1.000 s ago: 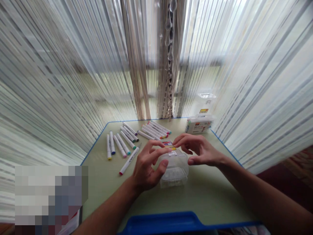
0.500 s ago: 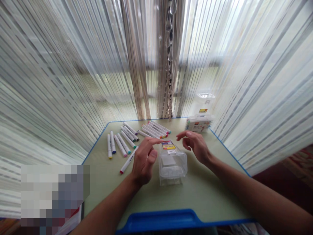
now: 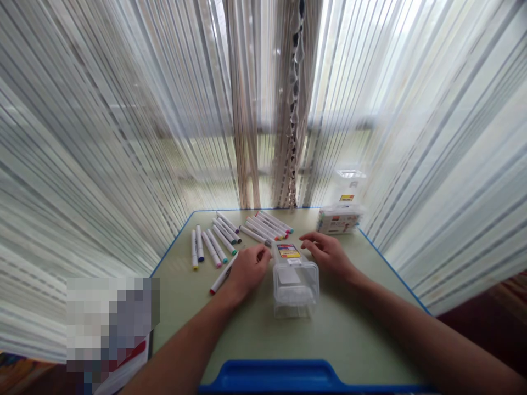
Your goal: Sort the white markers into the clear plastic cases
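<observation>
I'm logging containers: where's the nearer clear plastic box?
In the head view, the clear plastic box is right of centre, between the left hand and right hand.

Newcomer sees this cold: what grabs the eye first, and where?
Probably the pale, striped string curtain filling most of the upper view. Next, the clear plastic box with a yellow label, sitting mid-table between two bare hands, left and right. Then the white markers with coloured ends, spread over the table's far left.

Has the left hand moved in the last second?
Yes, leftward against the clear box: the left hand was reaching over it, and now is at its left side.
</observation>
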A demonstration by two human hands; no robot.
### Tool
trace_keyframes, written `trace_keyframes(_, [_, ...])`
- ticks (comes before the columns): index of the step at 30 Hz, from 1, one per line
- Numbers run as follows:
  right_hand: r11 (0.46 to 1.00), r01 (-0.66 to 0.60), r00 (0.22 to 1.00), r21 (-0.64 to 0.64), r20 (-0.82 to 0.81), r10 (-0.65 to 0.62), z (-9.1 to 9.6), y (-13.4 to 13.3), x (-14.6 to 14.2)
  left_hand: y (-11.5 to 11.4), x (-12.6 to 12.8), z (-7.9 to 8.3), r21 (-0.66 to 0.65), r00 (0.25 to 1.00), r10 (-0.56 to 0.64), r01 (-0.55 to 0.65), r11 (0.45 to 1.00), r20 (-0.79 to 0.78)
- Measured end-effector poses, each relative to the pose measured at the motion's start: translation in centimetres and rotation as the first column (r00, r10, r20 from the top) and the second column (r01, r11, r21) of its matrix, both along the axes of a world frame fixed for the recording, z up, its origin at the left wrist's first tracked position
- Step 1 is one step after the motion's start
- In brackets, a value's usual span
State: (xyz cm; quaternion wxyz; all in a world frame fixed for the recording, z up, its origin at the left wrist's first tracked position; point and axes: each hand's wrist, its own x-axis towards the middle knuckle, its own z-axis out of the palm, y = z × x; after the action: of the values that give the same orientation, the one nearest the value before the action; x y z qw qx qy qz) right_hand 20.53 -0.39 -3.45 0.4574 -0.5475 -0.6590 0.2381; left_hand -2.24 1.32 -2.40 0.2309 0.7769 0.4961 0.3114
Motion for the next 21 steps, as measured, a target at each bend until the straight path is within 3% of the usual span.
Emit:
trace_keyframes(12, [0.981,-0.148,0.988,-0.127,0.013,0.151,-0.11,-0.32,-0.02,-0.39,0.09,0.14,-0.04,0.997,-0.013,0.01,0.999,-0.081])
trace_keyframes(21, [0.983,-0.13,0.985,-0.13,0.093,0.143,-0.12,-0.52,0.21,-0.86,0.21,0.34,-0.034,0.996,0.004,-0.007,0.999,-0.086])
